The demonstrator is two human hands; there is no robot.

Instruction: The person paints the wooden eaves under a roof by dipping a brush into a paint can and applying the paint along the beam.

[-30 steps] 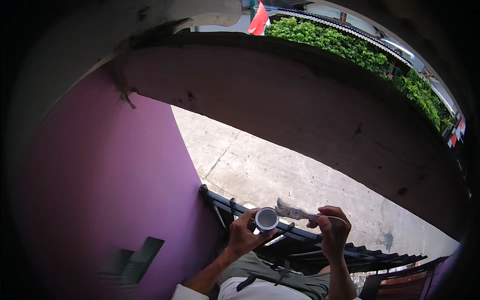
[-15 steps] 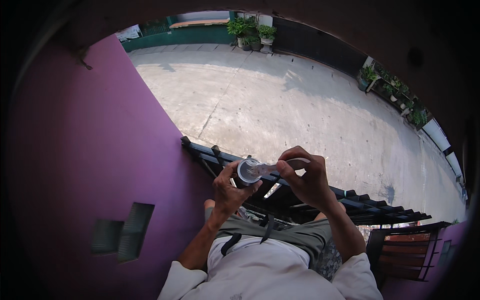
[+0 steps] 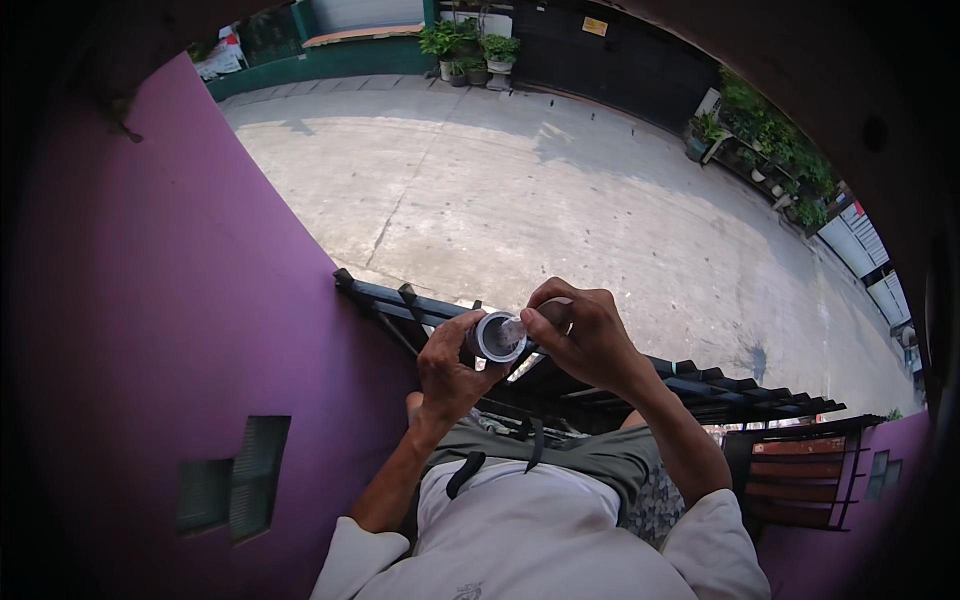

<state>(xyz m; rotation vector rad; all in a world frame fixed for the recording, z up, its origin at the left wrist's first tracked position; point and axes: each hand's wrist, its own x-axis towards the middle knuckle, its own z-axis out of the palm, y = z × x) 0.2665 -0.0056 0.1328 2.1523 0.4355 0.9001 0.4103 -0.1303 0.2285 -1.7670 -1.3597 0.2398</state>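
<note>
My left hand (image 3: pixel 452 368) is wrapped round a small round can (image 3: pixel 499 337) with a pale rim and a greyish inside, its open mouth facing up. Between the thumb and fingers of my right hand (image 3: pixel 577 335) is what looks like a paintbrush, with a pale handle (image 3: pixel 557 312). Its whitish bristles (image 3: pixel 514 329) dip into the can's mouth, so the tip is partly hidden. Both hands are close together at the can, above the top of a black metal fence (image 3: pixel 440 308).
A purple wall (image 3: pixel 210 270) rises on the left. Beyond the fence lies a concrete street (image 3: pixel 540 200), with potted plants (image 3: pixel 468 50) and a dark gate (image 3: pixel 590 65) on its far side. A reddish-brown slatted panel (image 3: pixel 797 478) stands at the lower right.
The brush has gone from above the can's rim down into its mouth, and my right hand has moved left, closer to the can. The whole view has shifted slightly.
</note>
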